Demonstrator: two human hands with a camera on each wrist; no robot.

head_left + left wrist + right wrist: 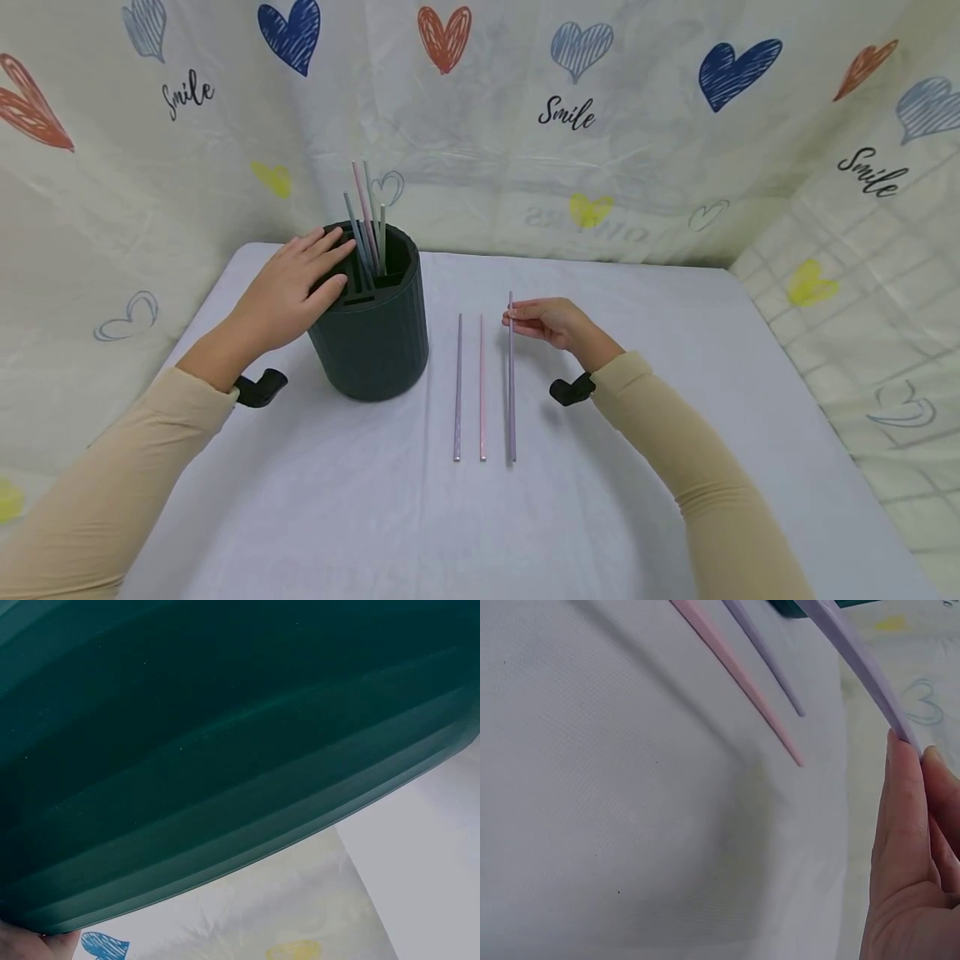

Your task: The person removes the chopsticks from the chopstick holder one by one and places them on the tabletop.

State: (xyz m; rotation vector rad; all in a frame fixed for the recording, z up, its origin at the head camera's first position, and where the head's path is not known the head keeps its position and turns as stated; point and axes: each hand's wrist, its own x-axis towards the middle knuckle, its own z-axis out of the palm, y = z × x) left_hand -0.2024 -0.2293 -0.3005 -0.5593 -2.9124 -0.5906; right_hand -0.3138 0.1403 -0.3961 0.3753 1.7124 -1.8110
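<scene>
My right hand [555, 322] pinches a lavender chopstick [512, 392] near its far, thin end between thumb and fingers. In the right wrist view that chopstick [859, 656] is off the cloth, its shadow falling apart from it. Left of it, a pink chopstick [482, 387] and another lavender chopstick [458, 387] lie side by side. My left hand [288, 287] rests on the rim of a dark green utensil holder [372, 354], its fingers extended over the top. Several pastel chopsticks [360, 196] stand upright in the holder. The holder's ribbed wall [240, 757] fills most of the left wrist view.
A white cloth [360, 517] covers the table. Behind it hangs a curtain [495, 125] printed with hearts and words, which continues along both sides. Black wrist straps [261, 389] show on both arms.
</scene>
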